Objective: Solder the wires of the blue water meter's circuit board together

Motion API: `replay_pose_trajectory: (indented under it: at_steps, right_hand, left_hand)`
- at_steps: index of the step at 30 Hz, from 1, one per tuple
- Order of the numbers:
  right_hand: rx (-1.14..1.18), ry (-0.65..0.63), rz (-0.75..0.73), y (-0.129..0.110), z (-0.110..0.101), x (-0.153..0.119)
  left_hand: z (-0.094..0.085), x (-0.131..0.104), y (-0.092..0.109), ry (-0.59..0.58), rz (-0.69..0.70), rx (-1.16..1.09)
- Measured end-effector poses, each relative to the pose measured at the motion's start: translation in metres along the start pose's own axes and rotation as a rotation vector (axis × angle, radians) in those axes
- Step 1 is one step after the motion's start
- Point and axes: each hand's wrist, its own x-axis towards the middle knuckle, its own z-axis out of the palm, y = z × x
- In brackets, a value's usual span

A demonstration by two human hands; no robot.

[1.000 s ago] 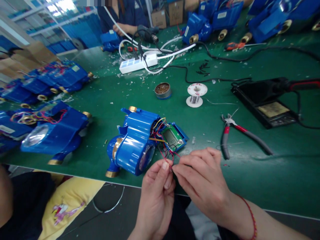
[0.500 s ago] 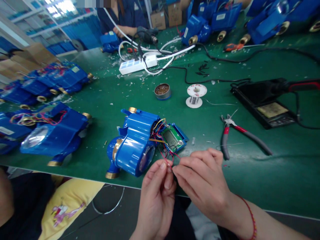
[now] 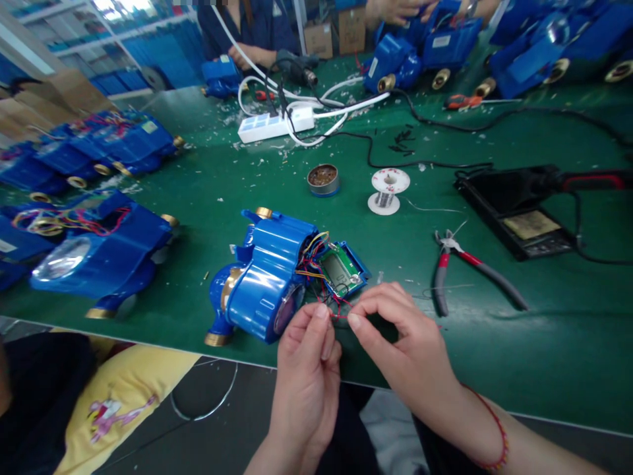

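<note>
My left hand (image 3: 309, 366) pinches a thin red wire (image 3: 339, 316) between thumb and fingertips. The wire's other end sits in the pinched fingertips of my right hand (image 3: 403, 340), so a short stretch spans the two hands. Just beyond lies a green circuit board with a small display (image 3: 341, 269), set in a blue frame. Red, yellow and black wires run from it into a blue water meter (image 3: 270, 277) with brass fittings, lying left of my hands. The exact wire tips are hidden by my fingers.
Diagonal cutters (image 3: 452, 247), a solder spool (image 3: 387, 191) and a round tin (image 3: 323, 179) lie beyond my hands. A soldering iron stand (image 3: 524, 218) is at the right, a white power strip (image 3: 274, 125) farther back. More blue meters (image 3: 103, 254) stand left; co-workers' hands (image 3: 395, 10) show at the back.
My fingertips have moved slightly apart and away from me, and a stretch of red wire now shows between them. The right hand's fingers are less bunched.
</note>
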Motion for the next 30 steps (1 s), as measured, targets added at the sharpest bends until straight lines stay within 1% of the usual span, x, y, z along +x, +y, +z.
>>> replay_pose_trajectory:
  at_steps: [7,11,13,20,23,27,30]
  right_hand:
    - [0.072,-0.039,0.096,-0.001,-0.001,0.003]
    - [0.08,-0.051,0.084,0.0,-0.003,0.002]
    - [0.043,-0.054,0.043,0.0,-0.004,0.0]
    - [-0.12,-0.038,-0.192,0.0,-0.003,-0.006]
    - [-0.181,-0.06,-0.251,-0.001,-0.005,-0.006]
    - [-0.24,-0.116,-0.289,-0.006,-0.014,0.006]
    - [-0.333,-0.219,-0.367,-0.009,-0.017,0.023]
  left_hand:
    - [0.005,0.0,0.0,0.036,-0.001,-0.022]
    - [0.005,-0.001,0.0,0.041,-0.005,-0.017]
    - [0.004,-0.002,0.0,0.042,-0.01,-0.005]
    - [-0.001,-0.006,-0.002,0.007,-0.039,0.094]
    - [-0.004,-0.004,-0.003,0.005,-0.014,0.116]
    - [-0.007,-0.001,-0.004,0.008,0.031,0.128]
    - [-0.006,0.001,-0.004,0.01,0.026,0.117]
